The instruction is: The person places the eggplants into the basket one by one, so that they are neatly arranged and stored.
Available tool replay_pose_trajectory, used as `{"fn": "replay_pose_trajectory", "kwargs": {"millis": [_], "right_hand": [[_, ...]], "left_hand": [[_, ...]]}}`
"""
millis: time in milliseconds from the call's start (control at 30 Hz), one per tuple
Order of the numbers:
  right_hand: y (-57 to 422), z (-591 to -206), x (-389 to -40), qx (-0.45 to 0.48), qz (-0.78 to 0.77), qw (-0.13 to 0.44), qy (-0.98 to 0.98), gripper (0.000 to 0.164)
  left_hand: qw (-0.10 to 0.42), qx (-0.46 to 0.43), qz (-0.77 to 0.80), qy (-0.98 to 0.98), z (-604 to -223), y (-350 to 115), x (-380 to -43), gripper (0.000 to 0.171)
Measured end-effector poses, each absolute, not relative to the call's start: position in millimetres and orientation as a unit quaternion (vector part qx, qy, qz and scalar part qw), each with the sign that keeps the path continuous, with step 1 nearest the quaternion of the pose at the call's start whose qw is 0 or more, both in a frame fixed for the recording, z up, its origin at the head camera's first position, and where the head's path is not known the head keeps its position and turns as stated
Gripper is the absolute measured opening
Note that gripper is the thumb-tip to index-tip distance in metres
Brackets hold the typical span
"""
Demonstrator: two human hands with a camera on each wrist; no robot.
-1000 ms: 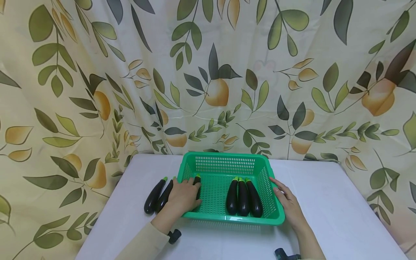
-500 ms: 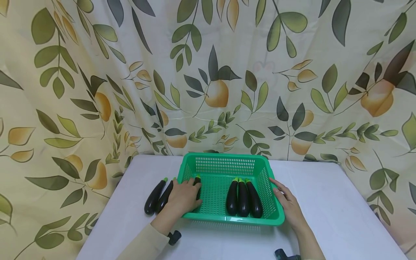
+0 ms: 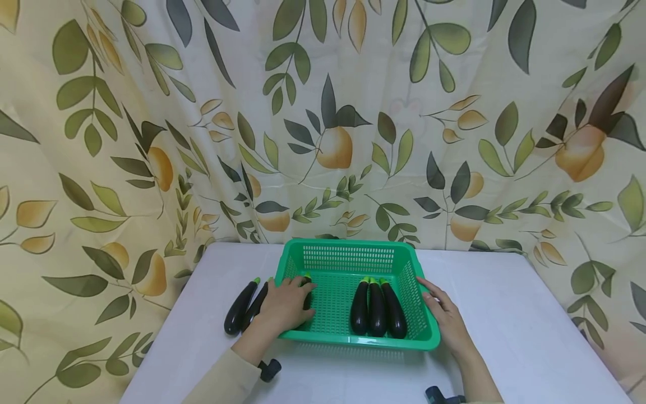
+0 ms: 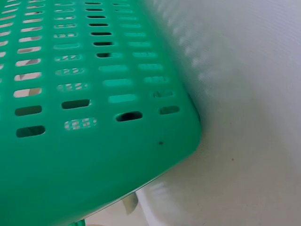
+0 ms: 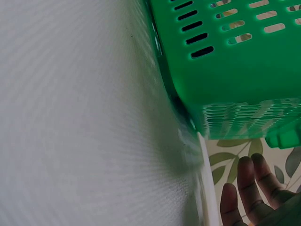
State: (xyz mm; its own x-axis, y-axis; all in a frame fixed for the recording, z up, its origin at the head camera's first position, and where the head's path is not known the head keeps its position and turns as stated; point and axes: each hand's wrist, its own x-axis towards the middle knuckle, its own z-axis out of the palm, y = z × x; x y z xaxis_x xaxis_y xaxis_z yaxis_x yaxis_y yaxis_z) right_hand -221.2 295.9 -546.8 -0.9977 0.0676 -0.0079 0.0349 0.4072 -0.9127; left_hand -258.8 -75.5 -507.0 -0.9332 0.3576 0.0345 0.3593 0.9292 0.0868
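L hand (image 3: 284,304) over eggplant (image 3: 307,302) in grn. plastic basket (image 3: 348,243); grip: can't tell. R hand (image 3: 446,317) apart, fingers extended, at basket's R side. 3 add'l eggplants (image 3: 377,308) inside.

You can read no text, brand or number on the green basket (image 3: 328,338) in any view. The patterned curtain (image 3: 313,112) behind it and the white tabletop (image 3: 504,314) under it show you no legible label or sign either.

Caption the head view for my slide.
Left hand over an eggplant in a green basket, right hand at its side; three more eggplants inside, two on the table.
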Motion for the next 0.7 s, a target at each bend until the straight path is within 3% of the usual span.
{"fn": "replay_pose_trajectory", "kwargs": {"millis": [233,700], "right_hand": [[296,-546,-220,-0.036,0.541,0.021,-0.840,0.055],[298,-551,-223,-0.039,0.546,0.025,-0.836,0.054]], "left_hand": [[0.020,-0.199,-0.111,-0.974,-503,-80,-259,0.060],[-0.017,-0.221,-0.229,-0.948,-482,-97,-262,0.054]]}}
